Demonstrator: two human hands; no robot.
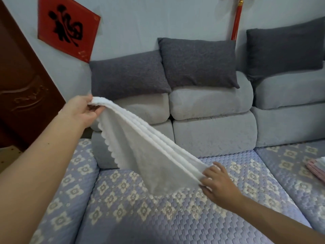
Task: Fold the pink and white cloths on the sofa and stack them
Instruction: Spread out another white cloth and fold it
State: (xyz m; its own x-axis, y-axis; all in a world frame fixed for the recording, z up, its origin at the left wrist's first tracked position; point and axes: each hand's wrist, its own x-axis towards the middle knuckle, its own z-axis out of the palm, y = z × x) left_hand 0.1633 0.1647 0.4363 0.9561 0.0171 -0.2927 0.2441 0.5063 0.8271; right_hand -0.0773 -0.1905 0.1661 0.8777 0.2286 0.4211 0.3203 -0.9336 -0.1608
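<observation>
Now, step in hand: the white cloth (140, 148) was in the middle of a fold, already doubled along its length, so several edges ran together between the two hands.
Left hand: the left hand (82, 110) held one end of the cloth high, fingers (95, 111) curled and pinching the gathered edges.
Right hand: the right hand (218, 182) gripped the other end low, just above the sofa seat (158, 217), its fingers closed on the layers.
Cloth position: it hung stretched and slanted in the air, the lower part sagging near the seat cover; I could not tell if it touched.
Next move: probably to bring the two ends together for one more fold, keeping the edges aligned, then carry it to the stack.
Stack: folded pink and white cloths (316, 167) lay at the far right of the seat, partly cut off.
Surroundings: grey cushions (198, 62) stood behind, well apart from the work; nothing seemed to block the way.
</observation>
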